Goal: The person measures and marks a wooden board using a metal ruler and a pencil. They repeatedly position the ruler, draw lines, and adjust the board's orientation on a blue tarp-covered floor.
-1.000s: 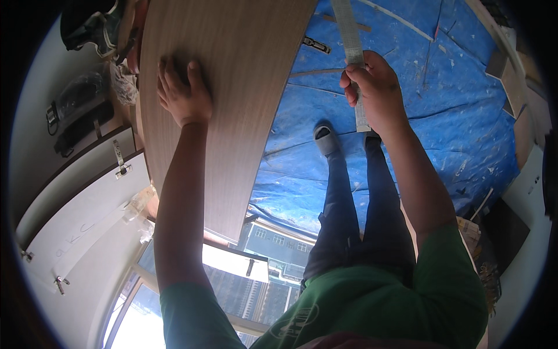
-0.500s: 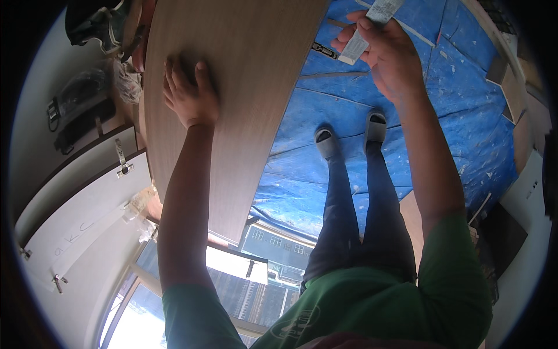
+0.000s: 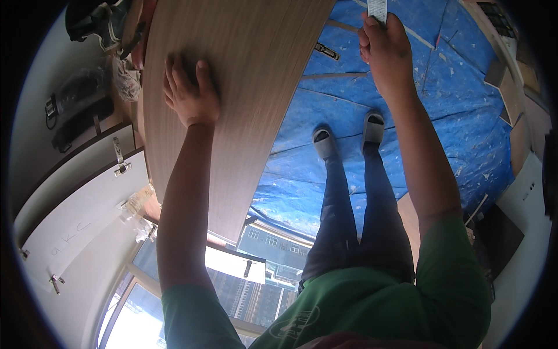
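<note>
My left hand [image 3: 190, 96] lies palm down on a long brown wood-grain panel [image 3: 232, 87], its fingers spread and holding nothing. Out over the blue floor sheet, at the top right, my right hand [image 3: 388, 58] is closed around a flat, narrow, whitish strip [image 3: 377, 9] with fine print on it. The strip's upper end runs out of the picture, and its lower end is hidden in my grip. A metal hinge [image 3: 327, 51] juts out at the panel's right edge, a little left of my right hand.
A creased blue sheet [image 3: 343, 104] covers the floor under my grey slippers [image 3: 324, 139]. White door panels [image 3: 75, 203] with metal hinges [image 3: 122, 167] stand at the left. A window [image 3: 139, 308] is at the lower left. Boards [image 3: 505, 87] lean along the right side.
My right hand has turned and moved slightly upward, so the strip now points straight up and more of it is out of the picture. My left hand stays on the panel.
</note>
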The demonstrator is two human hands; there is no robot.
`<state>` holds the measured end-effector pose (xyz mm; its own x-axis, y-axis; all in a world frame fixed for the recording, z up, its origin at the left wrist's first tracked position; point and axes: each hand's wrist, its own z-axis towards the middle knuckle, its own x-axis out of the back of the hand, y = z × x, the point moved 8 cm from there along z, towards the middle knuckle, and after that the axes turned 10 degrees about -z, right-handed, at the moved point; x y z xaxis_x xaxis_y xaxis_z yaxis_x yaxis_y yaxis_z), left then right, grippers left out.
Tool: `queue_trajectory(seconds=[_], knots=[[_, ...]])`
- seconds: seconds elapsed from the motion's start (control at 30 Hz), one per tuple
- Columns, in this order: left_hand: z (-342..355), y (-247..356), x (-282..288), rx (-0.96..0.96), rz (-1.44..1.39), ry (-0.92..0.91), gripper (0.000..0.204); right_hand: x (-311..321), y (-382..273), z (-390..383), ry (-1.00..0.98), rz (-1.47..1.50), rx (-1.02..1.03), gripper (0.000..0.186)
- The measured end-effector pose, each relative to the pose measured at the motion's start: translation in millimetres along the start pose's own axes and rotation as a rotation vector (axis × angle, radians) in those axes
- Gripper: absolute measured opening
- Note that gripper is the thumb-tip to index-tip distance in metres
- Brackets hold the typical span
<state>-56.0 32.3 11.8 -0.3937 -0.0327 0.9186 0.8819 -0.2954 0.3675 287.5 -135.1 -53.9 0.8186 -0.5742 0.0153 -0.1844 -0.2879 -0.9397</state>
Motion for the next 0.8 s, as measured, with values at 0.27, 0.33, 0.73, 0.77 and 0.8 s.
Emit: queue_trajectory(seconds=[0.27, 0.33, 0.73, 0.77, 0.8], knots=[[0, -3, -2, 0.024, -0.006, -0.013, 0.071, -22, -18, -3, 0.017, 0.124, -0.055, 0.024], [0, -1, 1, 0.010, -0.003, -0.008, 0.071, -20, -9, -5, -0.114, 0.255, -0.106, 0.029], [-1, -2, -4, 0.017, 0.007, -0.016, 0.070, -24, -47, -17, -0.395, 0.227, 0.162, 0.036], [2, -1, -3, 0.017, 0.013, -0.008, 0.070, -21, -49, -26, -0.411, 0.206, 0.132, 0.036], [2, 0, 0, 0.019, -0.005, -0.004, 0.069, -21, -52, -37, -0.430, 0.187, 0.105, 0.035]])
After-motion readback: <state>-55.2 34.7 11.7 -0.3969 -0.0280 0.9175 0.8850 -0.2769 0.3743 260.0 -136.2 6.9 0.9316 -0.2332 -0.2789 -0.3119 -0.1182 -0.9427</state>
